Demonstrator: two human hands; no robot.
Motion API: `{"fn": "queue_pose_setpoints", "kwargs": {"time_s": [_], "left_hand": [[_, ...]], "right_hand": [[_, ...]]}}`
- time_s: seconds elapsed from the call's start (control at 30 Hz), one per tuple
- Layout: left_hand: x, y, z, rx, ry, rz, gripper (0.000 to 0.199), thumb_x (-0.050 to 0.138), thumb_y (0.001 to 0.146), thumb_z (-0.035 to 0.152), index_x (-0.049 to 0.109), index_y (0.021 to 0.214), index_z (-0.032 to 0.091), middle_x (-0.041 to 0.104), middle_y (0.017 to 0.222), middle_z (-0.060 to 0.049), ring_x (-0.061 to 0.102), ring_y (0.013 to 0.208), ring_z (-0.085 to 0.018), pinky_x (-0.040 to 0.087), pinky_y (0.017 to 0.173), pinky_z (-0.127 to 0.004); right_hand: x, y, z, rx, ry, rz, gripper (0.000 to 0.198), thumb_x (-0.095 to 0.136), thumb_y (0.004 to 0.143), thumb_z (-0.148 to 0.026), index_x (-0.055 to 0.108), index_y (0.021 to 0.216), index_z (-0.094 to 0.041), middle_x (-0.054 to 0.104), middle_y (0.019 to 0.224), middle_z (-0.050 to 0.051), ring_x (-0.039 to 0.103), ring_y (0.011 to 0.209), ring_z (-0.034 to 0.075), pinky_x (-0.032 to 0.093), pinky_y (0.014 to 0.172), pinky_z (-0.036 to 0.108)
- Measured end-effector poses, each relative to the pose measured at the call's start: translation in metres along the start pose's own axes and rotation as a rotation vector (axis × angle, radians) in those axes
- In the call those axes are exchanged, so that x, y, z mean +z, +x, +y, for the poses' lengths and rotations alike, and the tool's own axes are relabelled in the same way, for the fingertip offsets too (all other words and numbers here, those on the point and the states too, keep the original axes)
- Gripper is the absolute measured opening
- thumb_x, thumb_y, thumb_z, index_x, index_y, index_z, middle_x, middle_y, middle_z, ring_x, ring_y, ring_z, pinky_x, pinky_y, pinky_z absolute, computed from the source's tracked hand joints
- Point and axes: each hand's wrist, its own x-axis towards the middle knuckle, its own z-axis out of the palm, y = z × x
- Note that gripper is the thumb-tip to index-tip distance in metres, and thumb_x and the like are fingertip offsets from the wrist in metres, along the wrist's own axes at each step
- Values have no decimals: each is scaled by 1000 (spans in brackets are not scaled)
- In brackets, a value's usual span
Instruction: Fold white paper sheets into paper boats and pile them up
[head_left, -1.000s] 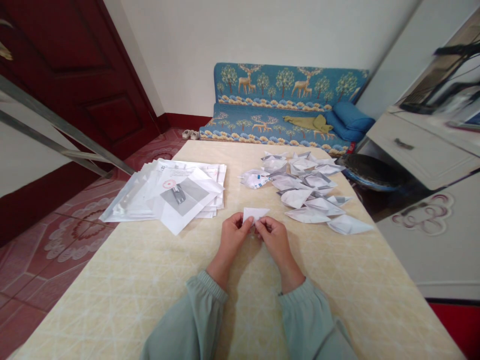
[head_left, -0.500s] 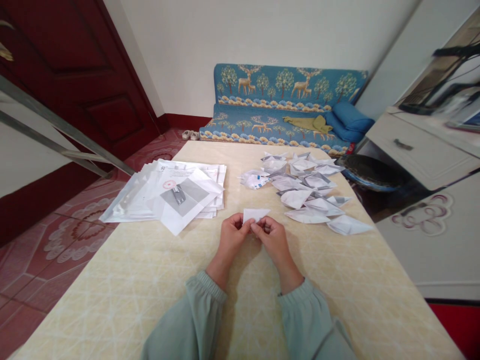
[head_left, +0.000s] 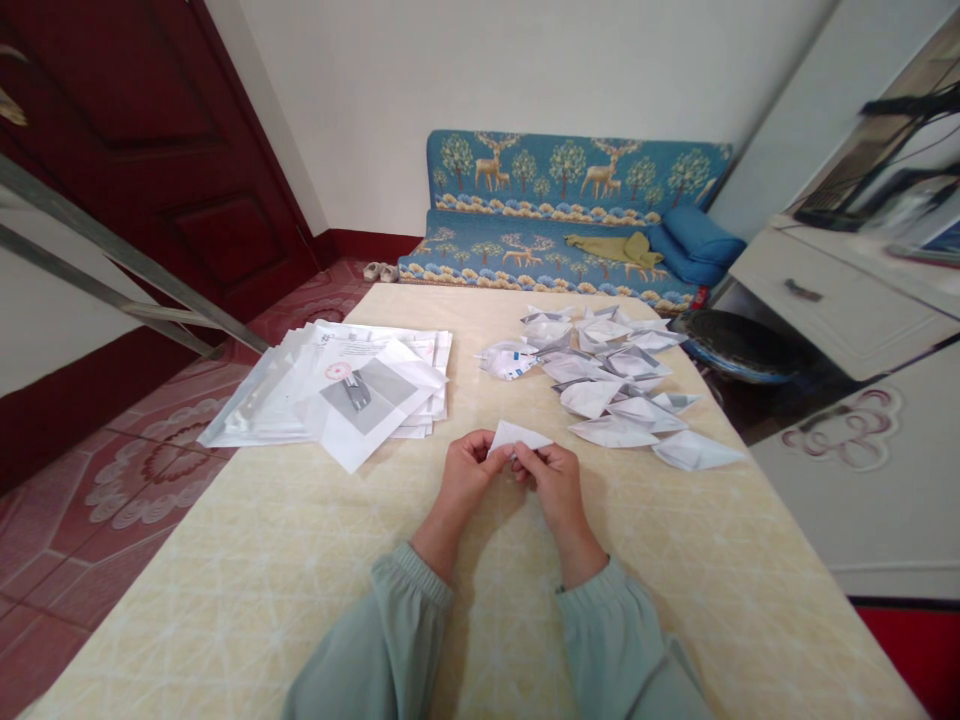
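We see a folded paper (head_left: 519, 436) over the middle of the worktop (head_left: 337, 560); whether it touches the surface, we cannot tell. The left hand (head_left: 466, 468) pinches its left part between thumb and bent fingers; the right hand (head_left: 555, 475) pinches its near right edge likewise, each grip closed about the sheet's thickness. On the worktop's left side we note a stack of papers (head_left: 255, 400), a sheet with a grey picture (head_left: 356, 445) lying askew on top. On its far right side sit pointed paper shapes (head_left: 592, 398), crowded together. Beyond its far edge stands a blue sofa (head_left: 472, 250).
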Motion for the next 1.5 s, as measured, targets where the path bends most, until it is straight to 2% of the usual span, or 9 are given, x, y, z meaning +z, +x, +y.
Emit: {"fn": "queue_pose_setpoints", "kwargs": {"time_s": [0.17, 0.33, 0.53, 0.63, 0.73, 0.9, 1.07, 1.27, 1.5], "left_hand": [[2, 1, 1, -29, -106, 96, 33, 80, 60, 33, 69, 82, 11, 69, 69, -7, 60, 58, -13, 47, 59, -25], [-1, 4, 2, -80, -99, 164, 33, 82, 53, 33, 66, 73, 12, 66, 58, -3, 59, 49, -12, 45, 50, -22], [-5, 5, 4, -89, 85, 226, 29, 81, 55, 35, 65, 64, 12, 58, 45, 2, 49, 39, -7, 37, 41, -18], [-5, 5, 3, -82, 75, 230, 27, 79, 56, 32, 65, 65, 12, 59, 46, 2, 50, 40, -7, 38, 41, -18], [-4, 5, 1, -82, 36, 203, 25, 78, 57, 30, 65, 69, 12, 61, 50, 1, 52, 41, -8, 40, 42, -18], [-3, 4, 1, -98, 21, 170, 26, 77, 57, 30, 65, 71, 12, 61, 49, 1, 51, 39, -8, 39, 41, -18], [-1, 2, 4, -101, -4, 169, 29, 76, 59, 33, 65, 73, 11, 64, 53, -1, 54, 41, -9, 41, 43, -19], [0, 1, 4, -134, -101, 169, 31, 77, 62, 34, 62, 78, 12, 69, 61, -4, 61, 48, -11, 46, 48, -20], [3, 0, 3, -111, -93, 89, 29, 76, 65, 31, 61, 80, 11, 67, 58, -2, 61, 49, -11, 46, 49, -19]], "right_hand": [[3, -1, -1, 38, 65, 67, 34, 65, 73, -43, 67, 55, -14, 62, 48, 3, 51, 42, 12, 37, 44, 24], [2, -1, 5, 71, 164, 74, 38, 63, 75, -47, 67, 59, -14, 62, 51, 4, 51, 43, 12, 36, 44, 24], [-3, 1, 10, -46, 184, 210, 27, 66, 75, -41, 66, 66, -16, 57, 50, -2, 51, 48, 12, 37, 50, 24], [-5, 1, 8, -88, 213, 273, 22, 69, 74, -37, 67, 73, -15, 58, 53, -2, 51, 50, 12, 39, 52, 25], [-5, 1, 8, -67, 249, 309, 24, 68, 73, -38, 65, 67, -15, 61, 56, 0, 51, 47, 12, 40, 50, 25], [-3, 2, 7, 1, 361, 300, 33, 66, 73, -44, 57, 58, -16, 59, 52, 0, 47, 40, 10, 39, 44, 23], [0, 2, 6, 2, 408, 258, 38, 54, 81, -51, 51, 62, -18, 58, 54, -1, 48, 42, 10, 44, 48, 25], [4, 1, 5, -82, 245, 82, 20, 65, 77, -37, 59, 78, -17, 58, 66, -2, 53, 55, 9, 43, 55, 22], [3, 2, 4, -93, 193, 76, 18, 61, 80, -33, 59, 88, -18, 60, 67, -2, 57, 56, 11, 46, 56, 24]]}}
